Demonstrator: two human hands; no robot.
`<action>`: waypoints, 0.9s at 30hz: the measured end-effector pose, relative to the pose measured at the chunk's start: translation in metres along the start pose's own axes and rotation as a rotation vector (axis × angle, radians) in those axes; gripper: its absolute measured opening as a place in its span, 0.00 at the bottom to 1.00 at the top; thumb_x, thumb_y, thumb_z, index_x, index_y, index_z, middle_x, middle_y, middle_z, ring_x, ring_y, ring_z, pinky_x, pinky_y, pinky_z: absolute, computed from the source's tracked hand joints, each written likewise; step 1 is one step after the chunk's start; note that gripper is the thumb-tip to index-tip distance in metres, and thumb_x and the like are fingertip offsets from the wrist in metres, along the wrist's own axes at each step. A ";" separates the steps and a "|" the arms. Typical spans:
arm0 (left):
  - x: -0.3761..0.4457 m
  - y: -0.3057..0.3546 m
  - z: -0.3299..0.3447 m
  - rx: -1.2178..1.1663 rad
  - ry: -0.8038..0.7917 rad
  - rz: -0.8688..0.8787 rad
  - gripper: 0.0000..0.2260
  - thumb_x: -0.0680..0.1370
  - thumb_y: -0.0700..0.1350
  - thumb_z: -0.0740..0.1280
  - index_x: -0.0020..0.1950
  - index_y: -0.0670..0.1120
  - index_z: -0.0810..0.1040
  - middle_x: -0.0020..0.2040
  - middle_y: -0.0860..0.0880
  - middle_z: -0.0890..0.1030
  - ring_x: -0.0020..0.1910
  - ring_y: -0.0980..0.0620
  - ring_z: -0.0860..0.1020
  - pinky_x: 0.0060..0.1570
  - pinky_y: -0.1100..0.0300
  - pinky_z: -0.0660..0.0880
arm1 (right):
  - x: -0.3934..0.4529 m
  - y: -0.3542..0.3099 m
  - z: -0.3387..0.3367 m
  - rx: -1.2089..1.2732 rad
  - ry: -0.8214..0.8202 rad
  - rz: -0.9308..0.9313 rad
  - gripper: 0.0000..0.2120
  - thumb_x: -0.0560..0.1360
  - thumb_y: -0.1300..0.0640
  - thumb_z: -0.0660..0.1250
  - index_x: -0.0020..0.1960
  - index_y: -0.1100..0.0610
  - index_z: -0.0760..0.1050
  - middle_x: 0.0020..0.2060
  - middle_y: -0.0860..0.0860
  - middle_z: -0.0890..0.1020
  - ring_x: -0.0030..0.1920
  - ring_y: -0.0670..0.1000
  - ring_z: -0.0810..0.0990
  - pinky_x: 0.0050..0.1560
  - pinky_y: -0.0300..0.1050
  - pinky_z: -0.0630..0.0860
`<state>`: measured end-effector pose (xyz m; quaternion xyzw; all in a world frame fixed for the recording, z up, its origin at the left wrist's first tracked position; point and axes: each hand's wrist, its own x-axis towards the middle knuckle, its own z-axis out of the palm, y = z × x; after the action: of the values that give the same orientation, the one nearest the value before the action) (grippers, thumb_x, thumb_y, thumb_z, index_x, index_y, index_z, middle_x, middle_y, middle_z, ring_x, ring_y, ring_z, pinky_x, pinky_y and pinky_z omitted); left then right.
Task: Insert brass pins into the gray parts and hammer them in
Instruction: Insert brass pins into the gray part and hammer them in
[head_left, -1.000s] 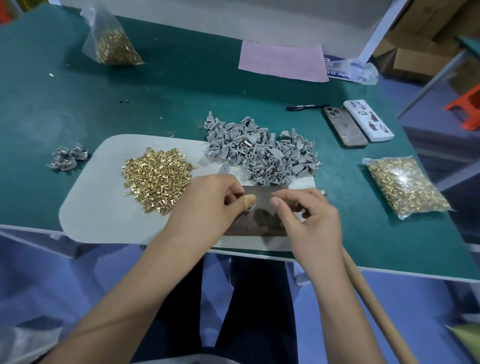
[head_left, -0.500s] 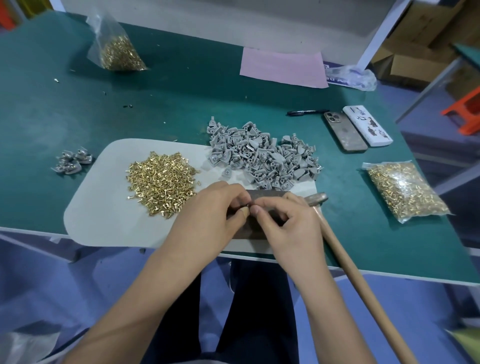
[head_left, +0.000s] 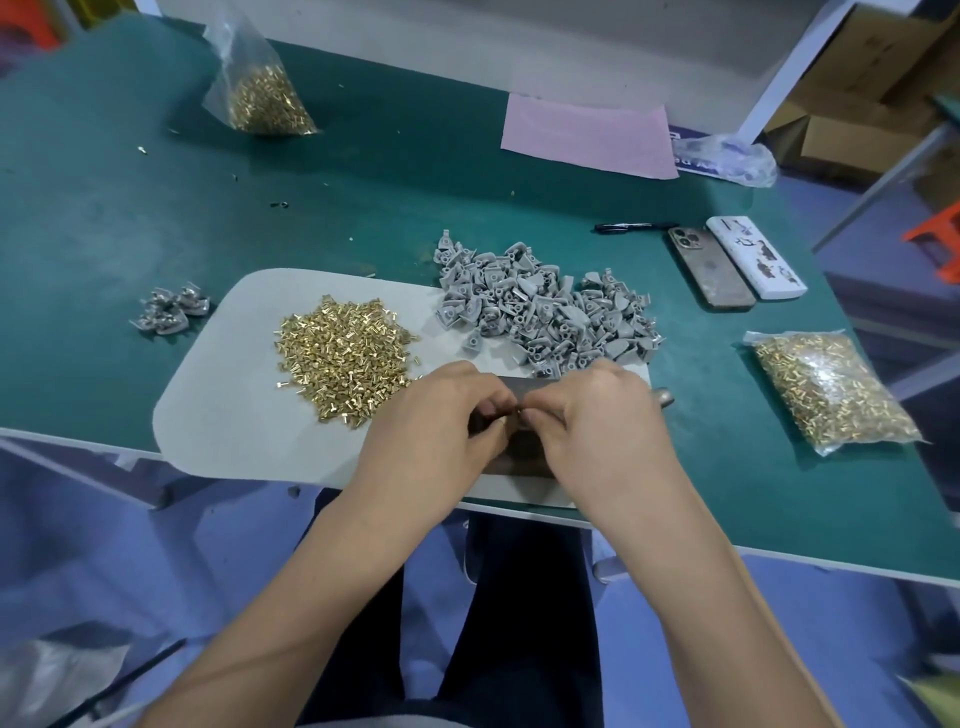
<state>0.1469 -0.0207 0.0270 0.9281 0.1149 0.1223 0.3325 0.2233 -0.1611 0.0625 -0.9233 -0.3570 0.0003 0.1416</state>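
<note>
Both hands meet over a dark plate (head_left: 519, 452) at the near edge of the surface (head_left: 363, 197): the left hand (head_left: 441, 415) and right hand (head_left: 597, 410) have their fingers curled and pinched together at one spot, where a small glint of brass shows, but whether a gray part is held there too is hidden by the fingers. The loose pins (head_left: 345, 364) lie in a heap on a pale mat (head_left: 218, 410), just left of the hands; the gray parts (head_left: 545, 312) are piled just beyond them, partly on the mat. A few parts of brighter metal look (head_left: 171, 312) sit apart to the left. The pins are likely light, hard and smooth, so they would slip or roll easily; a fingertip pinch on the shank near the head should steer one best. The gray parts look like stiff moulded pieces, light and irregular, best held by the broad wedge body so the hole stays clear. What may be a hammer head (head_left: 664, 397) peeks out beside the right hand. Bags of pins (head_left: 831, 395) lie at the right and far left.
</note>
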 end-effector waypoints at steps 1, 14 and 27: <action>0.000 0.000 -0.001 0.022 0.008 -0.011 0.04 0.73 0.51 0.73 0.46 0.57 0.81 0.37 0.61 0.73 0.35 0.66 0.71 0.33 0.70 0.61 | 0.002 -0.002 -0.001 -0.034 -0.019 -0.007 0.09 0.78 0.53 0.67 0.44 0.52 0.84 0.38 0.53 0.82 0.48 0.59 0.74 0.49 0.51 0.71; -0.002 0.003 -0.006 0.146 0.049 0.029 0.04 0.74 0.55 0.71 0.47 0.59 0.81 0.39 0.61 0.75 0.37 0.60 0.69 0.33 0.72 0.60 | -0.006 0.020 0.014 0.284 0.106 -0.004 0.03 0.74 0.56 0.77 0.45 0.48 0.87 0.30 0.45 0.74 0.38 0.50 0.74 0.41 0.48 0.73; 0.001 0.004 -0.002 0.165 0.070 0.051 0.03 0.75 0.55 0.71 0.44 0.58 0.81 0.38 0.60 0.75 0.43 0.58 0.71 0.33 0.61 0.65 | -0.060 0.086 0.028 -0.060 0.159 0.606 0.15 0.85 0.47 0.58 0.59 0.57 0.75 0.52 0.57 0.76 0.49 0.63 0.76 0.42 0.53 0.66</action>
<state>0.1477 -0.0227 0.0311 0.9501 0.1125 0.1531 0.2474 0.2323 -0.2540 0.0066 -0.9886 -0.0533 -0.0405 0.1351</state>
